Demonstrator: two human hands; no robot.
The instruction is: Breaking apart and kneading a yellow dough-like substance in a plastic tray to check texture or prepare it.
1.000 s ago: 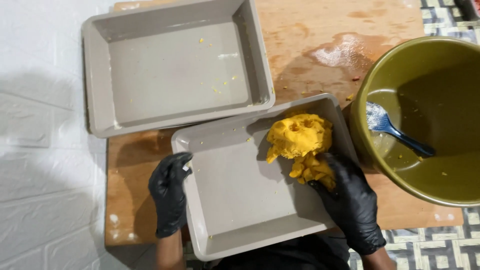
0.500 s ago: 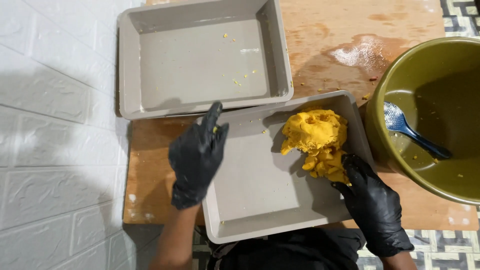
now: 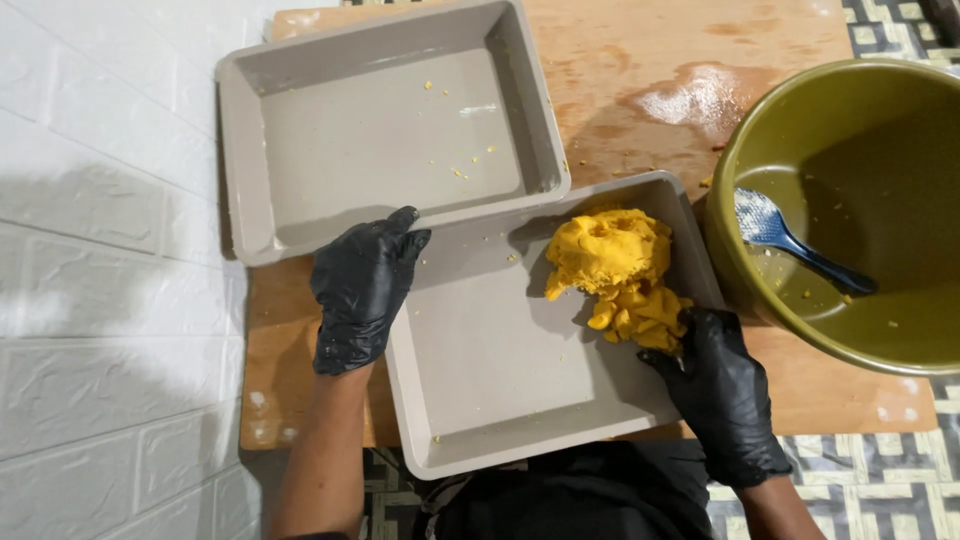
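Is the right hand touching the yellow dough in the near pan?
Touching. The head view shows the gloved right hand with its fingers pressed into the lower edge of the yellow dough, with no gap between them.

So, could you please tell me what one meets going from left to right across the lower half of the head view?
White brick wall → left hand in a black glove → grey baking pan → yellow dough → right hand in a black glove → olive-green bowl holding a blue spatula.
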